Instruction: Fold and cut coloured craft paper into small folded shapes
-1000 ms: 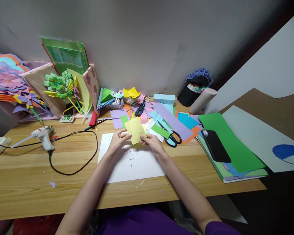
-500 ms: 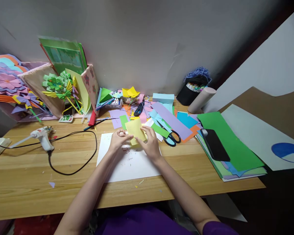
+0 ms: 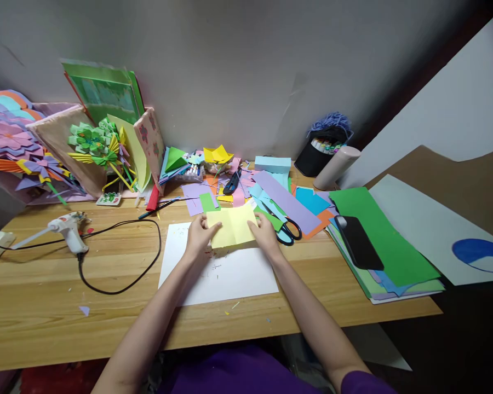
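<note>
A pale yellow sheet of paper [image 3: 232,226] with a crease down its middle is spread between my two hands. My left hand [image 3: 199,236] pinches its left edge, thumb on the front face. At the opposite edge my right hand [image 3: 264,234] grips it the same way. The paper is held above a white sheet [image 3: 230,279] that lies on the table and bears small dark marks. Just beyond my right hand lie black-handled scissors [image 3: 291,232], partly among paper strips.
Coloured paper scraps [image 3: 285,201] and a box cutter [image 3: 232,182] cover the back middle. A glue gun [image 3: 69,230] with a looping cable lies left. A phone [image 3: 359,243] rests on a paper stack at right, near a black marker holder [image 3: 313,157]. Paper flowers [image 3: 92,139] stand back left.
The yellow paper has been opened out from a narrower folded shape to a wider creased sheet. My right hand has moved right, away from my left.
</note>
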Tool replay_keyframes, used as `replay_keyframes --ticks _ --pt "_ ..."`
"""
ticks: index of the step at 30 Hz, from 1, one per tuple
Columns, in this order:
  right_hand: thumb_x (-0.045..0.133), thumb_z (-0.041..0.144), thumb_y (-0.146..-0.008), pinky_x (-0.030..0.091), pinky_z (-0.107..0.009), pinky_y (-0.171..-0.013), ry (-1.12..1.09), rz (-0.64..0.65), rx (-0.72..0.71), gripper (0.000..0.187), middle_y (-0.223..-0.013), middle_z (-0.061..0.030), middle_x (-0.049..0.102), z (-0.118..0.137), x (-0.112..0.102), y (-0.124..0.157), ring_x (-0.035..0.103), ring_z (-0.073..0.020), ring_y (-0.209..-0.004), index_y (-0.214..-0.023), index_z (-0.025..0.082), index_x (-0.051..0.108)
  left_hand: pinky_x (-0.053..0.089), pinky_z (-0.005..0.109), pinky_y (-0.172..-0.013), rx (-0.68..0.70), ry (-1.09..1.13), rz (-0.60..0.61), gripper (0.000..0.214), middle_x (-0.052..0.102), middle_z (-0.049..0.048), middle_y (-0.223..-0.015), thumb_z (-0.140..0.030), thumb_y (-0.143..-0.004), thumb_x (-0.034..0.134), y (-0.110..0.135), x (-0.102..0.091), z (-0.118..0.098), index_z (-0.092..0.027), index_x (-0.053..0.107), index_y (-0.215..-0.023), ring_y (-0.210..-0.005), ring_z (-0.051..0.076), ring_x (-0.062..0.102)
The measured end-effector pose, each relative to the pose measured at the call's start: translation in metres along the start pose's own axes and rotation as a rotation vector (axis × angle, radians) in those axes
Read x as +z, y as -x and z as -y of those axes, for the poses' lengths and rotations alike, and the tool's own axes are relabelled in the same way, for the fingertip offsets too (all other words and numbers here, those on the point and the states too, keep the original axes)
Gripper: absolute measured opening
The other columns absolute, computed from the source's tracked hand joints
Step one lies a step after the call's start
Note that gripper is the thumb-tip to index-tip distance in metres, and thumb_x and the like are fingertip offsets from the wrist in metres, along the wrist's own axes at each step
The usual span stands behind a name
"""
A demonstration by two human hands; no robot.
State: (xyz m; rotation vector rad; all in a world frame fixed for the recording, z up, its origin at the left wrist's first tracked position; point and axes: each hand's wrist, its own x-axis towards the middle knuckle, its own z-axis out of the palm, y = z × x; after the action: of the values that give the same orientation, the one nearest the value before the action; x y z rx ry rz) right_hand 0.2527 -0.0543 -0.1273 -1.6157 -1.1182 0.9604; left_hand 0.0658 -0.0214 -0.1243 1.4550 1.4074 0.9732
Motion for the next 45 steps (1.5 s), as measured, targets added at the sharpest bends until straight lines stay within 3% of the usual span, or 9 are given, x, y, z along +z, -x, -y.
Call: replay_keyframes --ticks 5,8,13,18,25,29,34,38,45 --pt "0.058 0.028 -0.068 0.045 -0.032 -0.067 0.123 0.138 0.094 0.033 -0.082 -0.0055 0.067 -0.014 -0.016 -0.015 0.063 -0.0208 -0.075 -0.099 0.018 0.052 0.042 0.033 -0.071 0.275 -0.609 -0.124 0.051 0.057 0.0067 -0.088 -0.022 -0.069 0.059 0.009 0.003 -0.001 -0.019 0.044 -0.117 -0.084 0.023 0.055" --pt "0.060 0.033 -0.067 0.044 -0.030 -0.064 0.123 0.163 0.079 0.036 -0.079 -0.0042 0.066 -0.013 -0.016 -0.019 0.062 -0.0197 -0.071 -0.099 0.018 0.050 0.041 0.034 -0.079 0.461 -0.825 -0.031 0.048 0.047 0.0120 -0.115 -0.008 -0.073 0.047 0.012 0.014 -0.006 -0.020 0.043 -0.120 -0.102 0.025 0.048" --pt "0.052 0.034 -0.071 0.038 -0.028 -0.059 0.228 0.059 -0.092 0.026 -0.058 0.0034 0.057 -0.010 -0.011 -0.036 0.055 -0.0174 -0.059 -0.091 0.019 0.044 0.041 0.032 -0.077 0.543 -0.962 0.156 0.039 0.051 0.0112 -0.112 -0.007 -0.081 0.032 0.008 0.028 -0.001 -0.018 0.046 -0.117 -0.097 0.021 0.049" --pt "0.045 0.028 -0.073 0.031 -0.025 -0.053 0.334 0.063 -0.154 0.013 -0.048 0.0071 0.046 -0.014 -0.009 -0.043 0.045 -0.0157 -0.049 -0.083 0.022 0.041 0.040 0.033 -0.083 0.570 -1.050 0.179 0.045 0.051 0.0127 -0.114 -0.005 -0.080 0.031 0.004 0.032 0.006 -0.011 0.040 -0.124 -0.099 0.022 0.046" --pt "0.042 0.026 -0.075 0.028 -0.026 -0.051 0.354 -0.003 -0.171 0.011 -0.044 0.0078 0.041 -0.014 -0.008 -0.026 0.041 -0.0164 -0.045 -0.085 0.022 0.041 0.039 0.034 -0.084 0.557 -1.033 0.176 0.048 0.050 0.0133 -0.115 -0.006 -0.080 0.030 0.003 0.033 0.008 -0.012 0.039 -0.127 -0.101 0.022 0.046" --pt "0.045 0.030 -0.075 0.033 -0.026 -0.054 0.258 -0.010 -0.122 0.016 -0.049 0.0068 0.048 -0.014 -0.011 -0.017 0.046 -0.0161 -0.048 -0.088 0.022 0.040 0.039 0.034 -0.086 0.561 -1.021 0.173 0.048 0.050 0.0137 -0.117 -0.006 -0.080 0.030 0.003 0.033 0.009 -0.011 0.039 -0.127 -0.103 0.022 0.046" --pt "0.055 0.035 -0.069 0.038 -0.028 -0.057 0.157 0.128 -0.012 0.033 -0.057 0.0050 0.055 -0.015 -0.016 -0.014 0.053 -0.0166 -0.055 -0.095 0.020 0.040 0.033 0.036 -0.098 0.559 -0.917 0.133 0.045 0.046 0.0144 -0.127 -0.017 -0.084 0.031 0.010 0.033 0.013 -0.009 0.039 -0.128 -0.116 0.023 0.041" --pt "0.052 0.034 -0.071 0.038 -0.030 -0.060 0.212 0.064 -0.022 0.028 -0.052 0.0058 0.053 -0.015 -0.015 -0.010 0.053 -0.0170 -0.056 -0.094 0.019 0.042 0.025 0.036 -0.105 0.524 -0.857 0.149 0.048 0.031 0.0116 -0.140 -0.023 -0.088 0.026 0.016 0.034 0.018 -0.009 0.030 -0.133 -0.129 0.020 0.028" --pt "0.053 0.036 -0.072 0.038 -0.028 -0.053 0.163 -0.019 0.002 0.037 -0.053 0.0043 0.053 -0.016 -0.020 0.004 0.050 -0.0162 -0.049 -0.103 0.018 0.042 0.022 0.035 -0.106 0.449 -0.848 0.139 0.049 0.027 0.0095 -0.142 -0.023 -0.088 0.023 0.019 0.036 0.017 -0.010 0.027 -0.135 -0.130 0.019 0.024"
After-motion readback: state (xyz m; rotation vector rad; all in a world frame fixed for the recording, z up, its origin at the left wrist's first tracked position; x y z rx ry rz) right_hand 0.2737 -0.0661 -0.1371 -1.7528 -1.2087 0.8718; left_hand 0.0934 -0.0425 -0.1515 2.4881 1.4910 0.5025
